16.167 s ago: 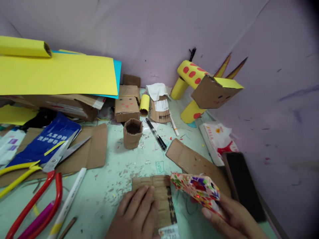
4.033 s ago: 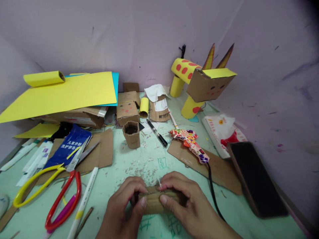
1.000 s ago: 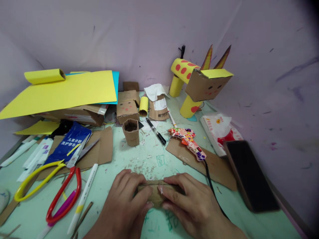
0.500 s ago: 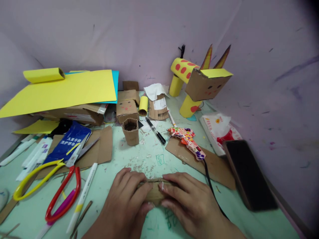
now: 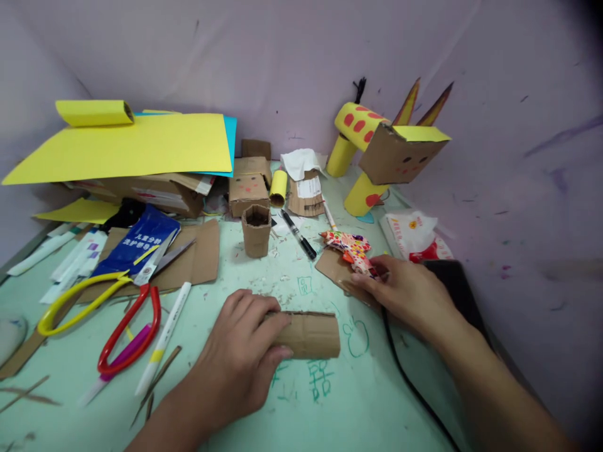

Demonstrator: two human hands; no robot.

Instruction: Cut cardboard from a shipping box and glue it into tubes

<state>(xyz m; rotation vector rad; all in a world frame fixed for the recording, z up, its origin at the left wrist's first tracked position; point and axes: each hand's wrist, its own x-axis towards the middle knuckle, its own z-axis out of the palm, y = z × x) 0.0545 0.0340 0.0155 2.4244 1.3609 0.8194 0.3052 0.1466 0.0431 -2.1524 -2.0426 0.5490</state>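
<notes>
My left hand (image 5: 249,351) is closed around the left end of a folded cardboard tube (image 5: 313,336), which lies sideways on the green table (image 5: 377,402). Over to the right, my right hand (image 5: 409,289) has its fingers on the handle of a flower-patterned hot glue gun (image 5: 351,248). The gun rests on a flat cardboard piece (image 5: 336,270), its nozzle pointing left, and a black cord (image 5: 400,361) runs from it toward me. Beyond the tube stands a small open cardboard cup shape (image 5: 257,235).
Scissors (image 5: 153,314) with red and yellow handles lie left, beside a white marker (image 5: 164,339). A cardboard animal (image 5: 400,157) with a yellow spotted body stands back right. A phone (image 5: 455,285) is partly behind my right arm. Yellow sheets (image 5: 141,147) are stacked back left.
My right hand has left the cardboard tube and moved right and away from me to the glue gun's handle. My left hand keeps hold of the tube. The view has shifted slightly.
</notes>
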